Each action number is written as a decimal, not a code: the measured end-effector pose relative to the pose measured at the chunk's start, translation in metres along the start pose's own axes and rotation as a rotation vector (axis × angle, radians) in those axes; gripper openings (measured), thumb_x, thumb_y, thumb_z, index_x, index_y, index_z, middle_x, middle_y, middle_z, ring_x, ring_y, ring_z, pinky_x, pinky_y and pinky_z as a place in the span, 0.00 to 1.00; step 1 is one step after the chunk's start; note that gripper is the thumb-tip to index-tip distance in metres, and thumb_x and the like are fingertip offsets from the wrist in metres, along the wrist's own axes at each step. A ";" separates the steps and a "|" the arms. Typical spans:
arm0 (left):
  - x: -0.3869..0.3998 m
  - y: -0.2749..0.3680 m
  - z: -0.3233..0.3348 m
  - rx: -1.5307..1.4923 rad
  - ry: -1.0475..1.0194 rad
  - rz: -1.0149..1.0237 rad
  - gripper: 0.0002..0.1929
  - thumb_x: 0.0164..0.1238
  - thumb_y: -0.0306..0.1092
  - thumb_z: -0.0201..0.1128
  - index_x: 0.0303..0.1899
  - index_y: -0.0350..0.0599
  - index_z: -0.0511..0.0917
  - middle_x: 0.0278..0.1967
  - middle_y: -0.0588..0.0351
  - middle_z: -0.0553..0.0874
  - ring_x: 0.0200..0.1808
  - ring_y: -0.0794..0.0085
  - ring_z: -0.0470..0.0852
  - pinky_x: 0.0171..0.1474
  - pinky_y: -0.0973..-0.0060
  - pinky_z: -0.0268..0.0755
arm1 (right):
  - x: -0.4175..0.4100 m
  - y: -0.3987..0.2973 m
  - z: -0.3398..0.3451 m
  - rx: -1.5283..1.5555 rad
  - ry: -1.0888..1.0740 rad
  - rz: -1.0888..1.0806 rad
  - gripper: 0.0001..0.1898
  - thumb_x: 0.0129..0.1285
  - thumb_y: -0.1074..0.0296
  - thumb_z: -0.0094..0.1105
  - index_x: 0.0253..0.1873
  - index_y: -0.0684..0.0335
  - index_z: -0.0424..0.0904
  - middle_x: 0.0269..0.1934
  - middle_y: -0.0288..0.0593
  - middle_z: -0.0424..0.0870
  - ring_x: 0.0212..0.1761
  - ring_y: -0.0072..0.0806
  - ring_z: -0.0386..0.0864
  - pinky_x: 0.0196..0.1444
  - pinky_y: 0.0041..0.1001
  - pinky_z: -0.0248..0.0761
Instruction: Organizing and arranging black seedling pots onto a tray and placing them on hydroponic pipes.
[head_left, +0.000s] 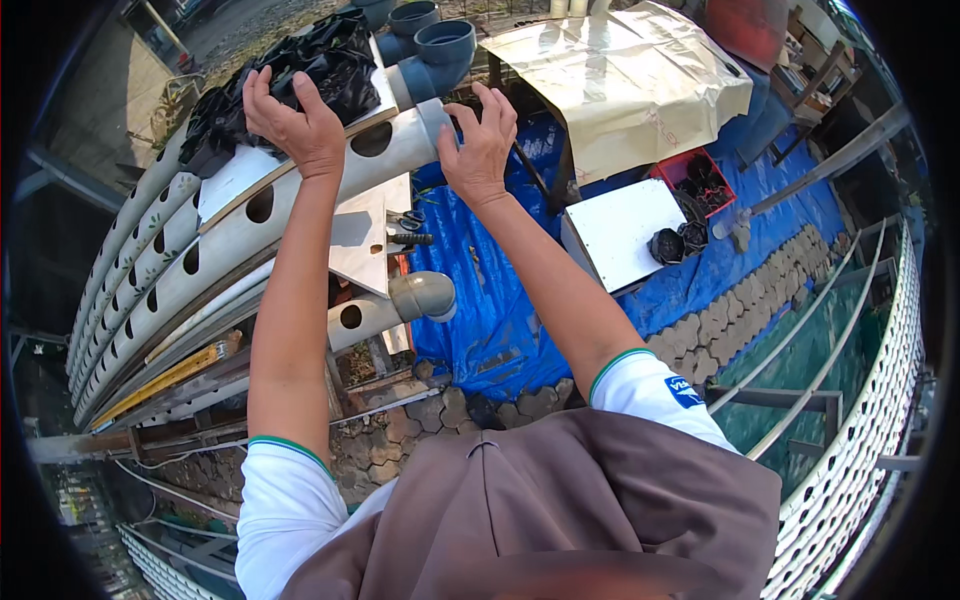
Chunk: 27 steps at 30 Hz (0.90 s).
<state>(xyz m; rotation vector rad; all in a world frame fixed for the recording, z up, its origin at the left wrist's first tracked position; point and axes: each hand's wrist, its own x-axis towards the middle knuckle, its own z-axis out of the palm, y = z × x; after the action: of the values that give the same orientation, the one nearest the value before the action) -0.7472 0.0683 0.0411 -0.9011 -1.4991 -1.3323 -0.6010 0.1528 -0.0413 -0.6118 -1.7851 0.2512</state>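
My left hand (294, 124) is raised, palm tilted up and fingers apart, holding nothing. Just beyond it, black plastic plant bags (341, 71) crowd a white board (238, 176) laid over PVC pipes. My right hand (482, 146) is curled loosely with its fingers spread and nothing in its grasp. Its thumb is beside the grey end coupling (433, 126) of a white PVC pipe (315, 193) with round planting holes; whether they touch I cannot tell. Blue-grey pipe elbows (444, 49) rise behind that coupling.
A cream sheet (622, 82) covers a table ahead right. Below it, a white box (626, 229) carries small black bags (666, 246), near a red crate (705, 184). Scissors (411, 220) lie on a board. Blue tarpaulin (480, 300) and paving blocks (701, 330) cover the ground.
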 end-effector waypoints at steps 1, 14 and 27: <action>-0.010 0.021 0.009 -0.057 -0.030 0.063 0.18 0.61 0.38 0.53 0.50 0.37 0.66 0.54 0.44 0.67 0.57 0.55 0.61 0.58 0.61 0.49 | -0.007 0.016 -0.011 -0.016 -0.003 0.030 0.12 0.48 0.69 0.58 0.40 0.59 0.77 0.55 0.50 0.66 0.60 0.47 0.57 0.59 0.42 0.51; -0.284 0.236 0.152 -0.362 -0.631 -0.067 0.14 0.59 0.36 0.56 0.45 0.42 0.72 0.52 0.48 0.69 0.57 0.53 0.63 0.60 0.60 0.52 | -0.082 0.262 -0.226 -0.466 0.213 0.270 0.11 0.50 0.67 0.59 0.39 0.60 0.75 0.53 0.50 0.66 0.57 0.45 0.60 0.57 0.42 0.53; -0.534 0.341 0.217 -0.140 -1.210 -0.112 0.08 0.51 0.36 0.62 0.24 0.42 0.82 0.40 0.57 0.78 0.52 0.61 0.67 0.53 0.62 0.59 | -0.227 0.448 -0.317 -0.699 0.021 0.652 0.08 0.49 0.63 0.62 0.31 0.60 0.79 0.52 0.49 0.69 0.56 0.43 0.62 0.54 0.41 0.58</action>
<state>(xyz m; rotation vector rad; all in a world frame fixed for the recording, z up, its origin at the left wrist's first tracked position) -0.2920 0.3585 -0.3547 -1.9274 -2.3604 -0.9536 -0.1360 0.3660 -0.3438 -1.6899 -1.5835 0.0460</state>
